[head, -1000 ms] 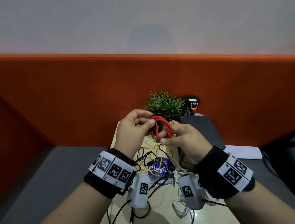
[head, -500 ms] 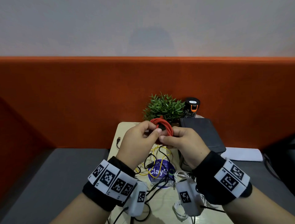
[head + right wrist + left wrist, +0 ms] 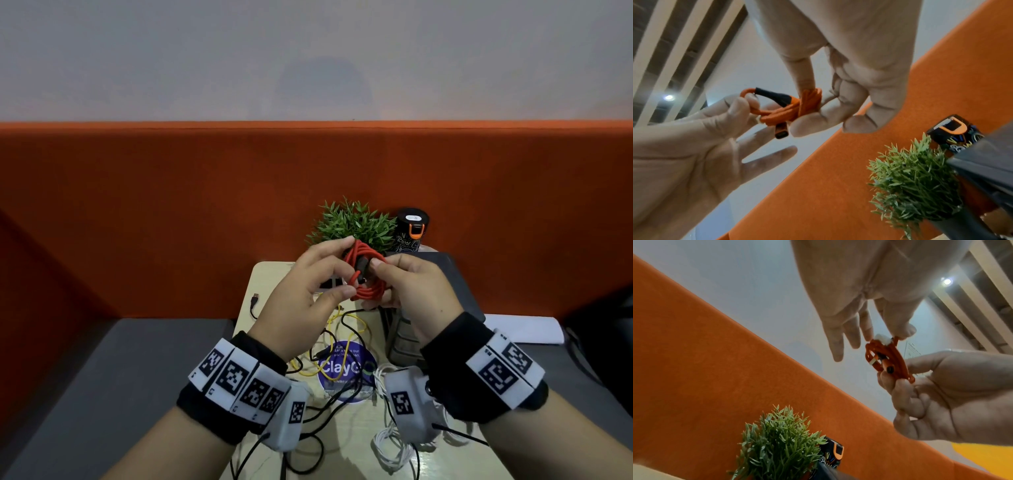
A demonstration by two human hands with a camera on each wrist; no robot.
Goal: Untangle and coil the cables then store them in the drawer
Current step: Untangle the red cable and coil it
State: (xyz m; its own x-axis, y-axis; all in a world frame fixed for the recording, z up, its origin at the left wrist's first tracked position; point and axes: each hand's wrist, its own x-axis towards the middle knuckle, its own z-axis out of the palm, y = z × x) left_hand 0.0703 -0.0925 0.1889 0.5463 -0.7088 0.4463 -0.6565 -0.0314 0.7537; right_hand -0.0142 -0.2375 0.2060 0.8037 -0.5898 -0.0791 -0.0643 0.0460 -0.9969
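Head view, frame centre: the red cable (image 3: 363, 274), a loose loop a second ago, is now a tight bundle above the worktop (image 3: 270, 274). Left wrist view: my left hand (image 3: 851, 321) pinches its top. Right wrist view: my right hand (image 3: 849, 91) grips the wraps; stowing comes next.

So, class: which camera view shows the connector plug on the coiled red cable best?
The right wrist view: the plug points at the camera beneath the red cable, its open end plain. The left wrist view shows the plug smaller, among the loops. In the head view, the left hand and right hand largely hide it.
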